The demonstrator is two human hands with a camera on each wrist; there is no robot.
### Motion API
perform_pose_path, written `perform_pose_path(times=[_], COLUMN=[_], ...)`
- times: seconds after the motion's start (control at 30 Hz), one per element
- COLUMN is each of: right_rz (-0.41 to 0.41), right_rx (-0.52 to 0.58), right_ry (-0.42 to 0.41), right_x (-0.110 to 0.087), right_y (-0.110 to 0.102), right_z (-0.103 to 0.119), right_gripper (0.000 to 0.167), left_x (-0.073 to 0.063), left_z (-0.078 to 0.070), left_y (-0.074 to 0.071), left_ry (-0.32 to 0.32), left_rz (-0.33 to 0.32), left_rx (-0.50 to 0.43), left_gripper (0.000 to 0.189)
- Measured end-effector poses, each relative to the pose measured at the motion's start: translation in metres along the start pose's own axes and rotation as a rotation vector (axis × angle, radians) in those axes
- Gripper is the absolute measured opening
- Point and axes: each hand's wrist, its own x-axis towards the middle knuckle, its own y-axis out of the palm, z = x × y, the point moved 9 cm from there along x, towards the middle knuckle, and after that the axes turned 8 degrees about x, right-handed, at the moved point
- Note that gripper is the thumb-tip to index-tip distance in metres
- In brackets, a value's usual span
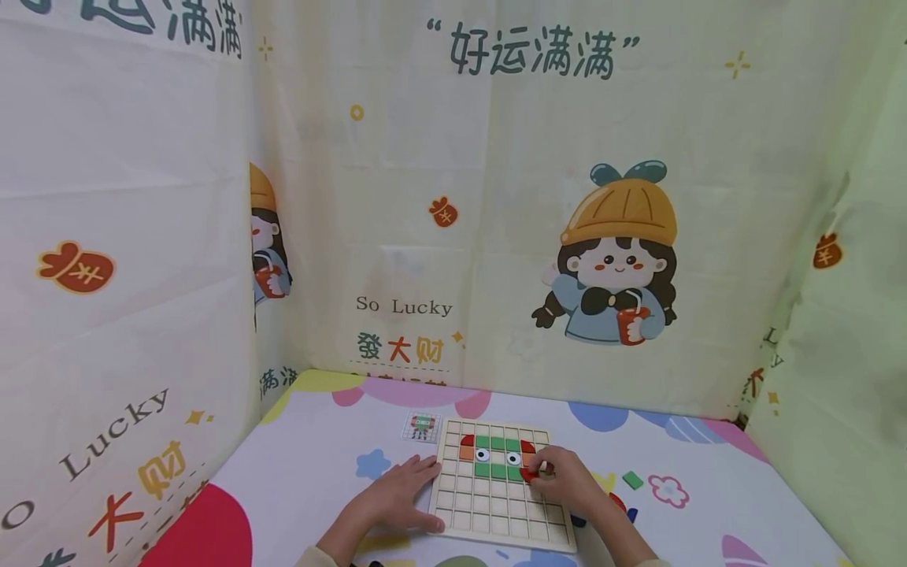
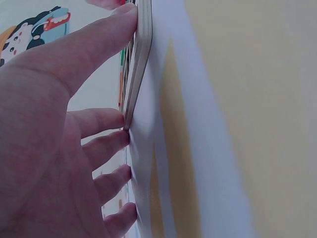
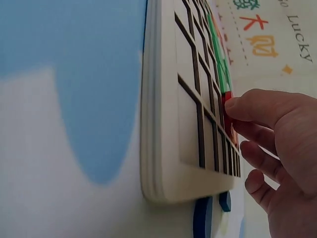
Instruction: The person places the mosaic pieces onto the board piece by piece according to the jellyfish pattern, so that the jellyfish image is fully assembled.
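Head view. My left hand [image 1: 404, 492] lies along the left edge of the pale gridded board [image 1: 482, 505], fingers spread wide, thumb at the near left corner. My right hand [image 1: 564, 476] reaches over the right edge, thumb and forefinger pinching a red piece [image 1: 526, 474] at the grid, just below an orange piece [image 1: 528, 459]. Tabletop [image 1: 708, 465] runs out past the right edge towards the cloth wall [image 1: 716, 315], giving room on that side. Count on the board: red three, the pinched one included; orange two; eye pieces [image 1: 483, 455] two; green bands [image 1: 490, 471] two, seams too fine for a sure tile count. One picture card [image 1: 423, 426] by the far left corner. Off to the right, one loose green tile [image 1: 633, 479]; red and blue bits near my right wrist, partly hidden. Forearms cut off below.

Left wrist view. Palm wide, thumb tip against the board's rim. Board almost edge-on, its colours mere slivers.

Right wrist view. Thumb on the red piece, forefinger partly behind. Two dark blue pieces [image 3: 202, 218] beside the board's edge, one cut off below. Far cells foreshortened, hard to count.
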Motion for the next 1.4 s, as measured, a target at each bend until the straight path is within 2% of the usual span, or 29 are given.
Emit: perform_pose_path(times=[0.3,0.4,0.57,0.8,1.07,1.33,1.4], right_rz=[-0.06,-0.055,-0.017,-0.004,0.011,0.011,0.013], right_rx=[-0.065,-0.097,-0.072,-0.091,-0.06,-0.061,-0.065], right_ry=[-0.077,-0.092,-0.1,-0.048,-0.085,-0.019,-0.024], right_x=[0.008,0.011,0.017,0.025,0.029,0.037,0.04], right_y=[0.014,0.019,0.027,0.038,0.048,0.059,0.062], right_z=[0.018,0.023,0.03,0.032,0.042,0.047,0.049], right_gripper=[0.013,0.012,0.009,0.009,0.008,0.007,0.007], left_x=[0.0,0.0,0.0,0.002,0.003,0.003,0.003], left_z=[0.0,0.0,0.001,0.002,0.003,0.004,0.003], left_y=[0.001,0.001,0.001,0.002,0.004,0.003,0.003], left_ry=[-0.005,-0.005,-0.004,-0.01,-0.004,-0.007,-0.004], left_rz=[0.004,0.004,0.002,0.008,0.008,0.015,0.017], left_rx=[-0.006,-0.003,0.0,-0.011,-0.002,0.0,0.002], left_gripper=[0.09,0.09,0.09,0.089,0.09,0.09,0.09])
